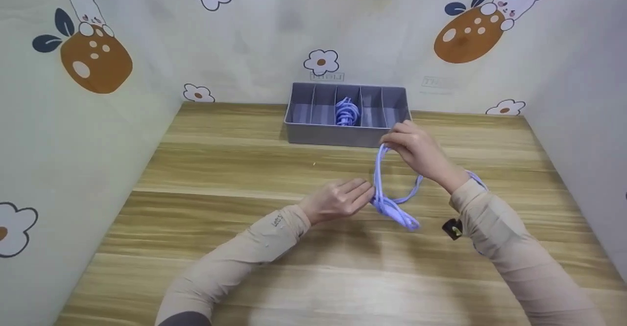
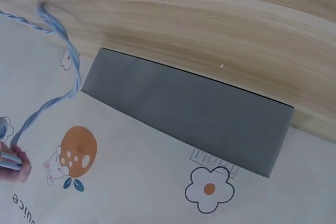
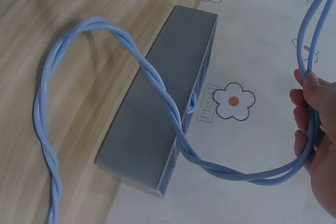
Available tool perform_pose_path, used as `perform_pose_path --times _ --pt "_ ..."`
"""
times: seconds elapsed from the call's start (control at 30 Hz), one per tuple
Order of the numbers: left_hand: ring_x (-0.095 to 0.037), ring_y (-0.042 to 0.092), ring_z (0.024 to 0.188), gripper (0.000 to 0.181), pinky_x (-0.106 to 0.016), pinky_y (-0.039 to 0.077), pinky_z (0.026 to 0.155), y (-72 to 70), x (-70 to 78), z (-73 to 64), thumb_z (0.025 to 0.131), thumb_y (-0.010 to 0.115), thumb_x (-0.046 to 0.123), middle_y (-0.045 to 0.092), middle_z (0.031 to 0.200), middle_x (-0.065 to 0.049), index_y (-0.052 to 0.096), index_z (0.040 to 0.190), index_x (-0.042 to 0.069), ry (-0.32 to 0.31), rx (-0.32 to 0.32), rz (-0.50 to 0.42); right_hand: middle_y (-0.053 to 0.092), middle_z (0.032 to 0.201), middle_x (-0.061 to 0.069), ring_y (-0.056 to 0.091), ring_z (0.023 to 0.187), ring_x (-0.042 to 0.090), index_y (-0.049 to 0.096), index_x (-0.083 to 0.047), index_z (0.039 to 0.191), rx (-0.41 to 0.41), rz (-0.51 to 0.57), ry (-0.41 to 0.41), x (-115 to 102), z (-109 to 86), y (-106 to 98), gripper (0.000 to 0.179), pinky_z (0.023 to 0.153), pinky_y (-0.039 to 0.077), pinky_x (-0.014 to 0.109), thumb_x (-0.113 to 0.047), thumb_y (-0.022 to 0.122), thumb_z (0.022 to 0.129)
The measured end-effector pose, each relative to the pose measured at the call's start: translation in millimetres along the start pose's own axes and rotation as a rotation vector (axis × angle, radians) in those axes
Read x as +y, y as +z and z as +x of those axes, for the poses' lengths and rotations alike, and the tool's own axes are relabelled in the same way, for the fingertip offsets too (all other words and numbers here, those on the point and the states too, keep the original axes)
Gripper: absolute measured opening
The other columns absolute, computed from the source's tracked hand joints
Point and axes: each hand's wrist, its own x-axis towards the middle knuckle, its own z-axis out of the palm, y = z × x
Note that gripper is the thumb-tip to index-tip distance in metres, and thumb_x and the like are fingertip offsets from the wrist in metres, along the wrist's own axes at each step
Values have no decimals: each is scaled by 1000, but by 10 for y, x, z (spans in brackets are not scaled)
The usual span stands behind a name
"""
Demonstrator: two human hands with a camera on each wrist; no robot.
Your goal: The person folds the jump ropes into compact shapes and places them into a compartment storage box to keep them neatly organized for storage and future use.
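A light blue cord [image 1: 378,172] is gathered in long loops between both hands above the table. My right hand [image 1: 416,151] grips its upper end near the box's front right corner. In the right wrist view the right hand's fingers [image 3: 300,115] curl round doubled strands, and a twisted length [image 3: 44,93] arches away to the left. Lower and to the left, my left hand [image 1: 340,199] pinches the loops at its fingertips; its thumb is hidden. Below that pinch, a folded end [image 1: 409,222] sticks out to the right. More cord [image 1: 476,180] shows behind the right wrist.
A grey box [image 1: 338,136] with several compartments stands at the table's back edge. Its middle compartment holds a coiled blue cord [image 1: 347,113]. The wood-grain table [image 1: 220,228] meets a patterned backdrop [image 1: 254,37]. A small black device [image 1: 452,229] sits by the right sleeve.
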Motion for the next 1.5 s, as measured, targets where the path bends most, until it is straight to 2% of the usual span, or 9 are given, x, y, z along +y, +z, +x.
perform_pose_path --times 0.13,0.27,0.37,0.57,0.83,1.0,1.23,1.4,1.5 --pt "-13 65 82 19 -21 52 75 2 -4 21 92 49 12 69 90 -5 67 94 5 -40 67 -19 63 79 7 52 72 19 69 -1 86 17 52 67 59 -95 135 8 62 42 28 0 64 80" --pt "-14 66 83 20 -22 52 76 -9 -40 -3 92 49 11 69 90 -7 67 93 3 -140 95 -61 63 79 8 54 74 19 69 0 87 55 111 172 121 -222 215 9 65 43 26 0 63 81" --pt "-16 67 82 17 -22 52 77 -2 -67 -29 90 52 8 69 89 -9 67 92 1 -249 126 -131 64 80 9 55 74 17 69 1 88 69 150 249 149 -316 262 10 64 44 23 0 62 82" --pt "-17 67 76 11 -25 54 68 46 -123 -84 80 64 7 69 86 -9 65 90 1 -514 164 -307 65 81 8 53 70 15 69 3 93 13 178 358 127 -454 332 14 62 45 25 1 60 83" --pt "-18 66 67 18 -27 54 58 126 -199 -169 74 71 5 69 82 -10 65 90 -1 -736 150 -332 69 84 13 66 79 23 68 3 97 -61 245 463 32 -532 424 16 69 53 33 -2 58 85" --pt "-20 65 63 20 -30 53 52 167 -226 -218 75 70 6 69 81 -10 65 92 -2 -815 116 -314 70 81 10 66 77 22 69 0 99 -25 224 471 -51 -590 498 17 69 53 36 -5 59 85" --pt "-20 61 52 19 -32 47 42 183 -275 -278 76 69 10 67 68 -10 64 92 0 -942 50 -294 70 85 9 66 74 18 69 0 100 29 210 459 -186 -605 589 18 67 54 30 -3 61 84" --pt "-22 61 51 19 -35 46 42 180 -299 -315 78 68 12 66 67 -10 63 93 0 -1002 -8 -299 65 78 3 51 61 7 68 -1 102 91 158 419 -221 -639 615 21 54 44 22 -3 63 82" --pt "-22 60 50 18 -35 46 42 181 -311 -344 79 67 11 66 67 -10 63 92 0 -1022 -40 -304 60 74 0 44 60 5 66 -1 107 90 193 408 -215 -679 619 25 51 39 20 -2 62 83"
